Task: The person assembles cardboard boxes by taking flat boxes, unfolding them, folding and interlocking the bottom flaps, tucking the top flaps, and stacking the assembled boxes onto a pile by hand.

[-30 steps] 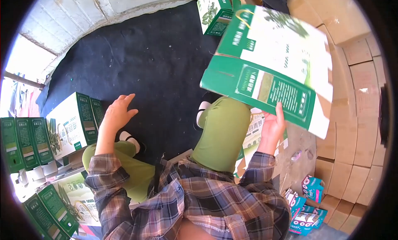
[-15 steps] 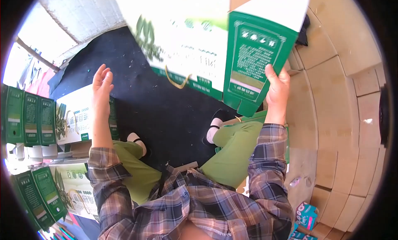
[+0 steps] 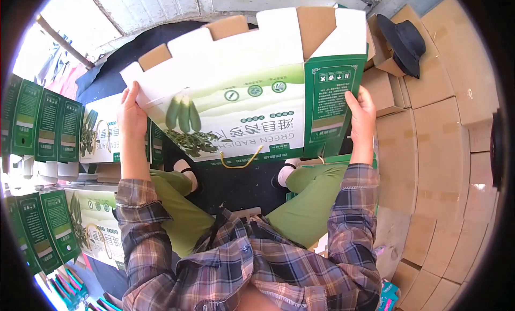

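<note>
We see a big green and white box (image 3: 241,104) held up in the air, upside down, its flaps open on top, a yellow cord handle hanging below.

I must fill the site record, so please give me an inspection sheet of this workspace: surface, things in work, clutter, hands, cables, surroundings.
Surface: dark floor mat, partly covered.
Things in work: green and white carton, held upside down in front of the person, top flaps open.
Clutter: finished cartons stacked at the left; black hat on the brown boxes.
Hands: left hand grips the carton's left edge; right hand grips its green side panel.
Cables: nothing seen.
Surroundings: brown cardboard boxes stacked at the right; pale wall behind.
</note>
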